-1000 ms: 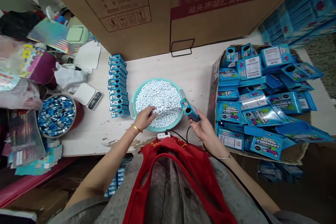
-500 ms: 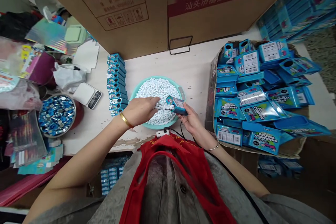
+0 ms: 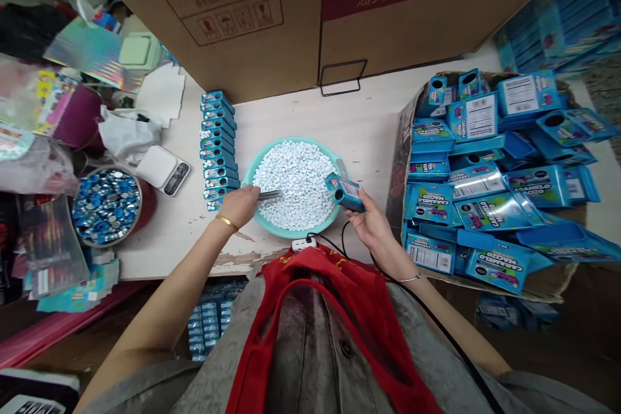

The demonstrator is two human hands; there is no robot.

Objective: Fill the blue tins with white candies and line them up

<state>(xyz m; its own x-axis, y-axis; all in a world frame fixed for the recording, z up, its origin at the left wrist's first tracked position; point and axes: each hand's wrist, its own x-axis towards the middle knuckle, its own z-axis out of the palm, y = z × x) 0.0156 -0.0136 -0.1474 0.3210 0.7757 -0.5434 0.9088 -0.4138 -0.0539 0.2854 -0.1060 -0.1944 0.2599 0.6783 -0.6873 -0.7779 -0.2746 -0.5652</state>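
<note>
"Looking at the left hand (image 3: 237, 206), what do you see?"

"Its fingers are closed on a thin metal tool (image 3: 270, 195), which reaches from 9 o'clock over the white pieces (image 3: 298, 184) in the turquoise bowl (image 3: 272, 229). If the tip is touching them, I cannot tell."

"And the right hand (image 3: 376, 226)?"

"Its fingers are partly curled and grip one blue box (image 3: 350, 196). This box is tilted, with a dark round hole showing, at the bowl's 3 o'clock edge."

"What stands around on the counter (image 3: 373, 103)?"

"From the bowl, a row of blue boxes (image 3: 219, 149) is at 10 o'clock, a white scale (image 3: 158, 165) at 9, and an open carton (image 3: 403, 162) full of blue boxes at 3."
</note>
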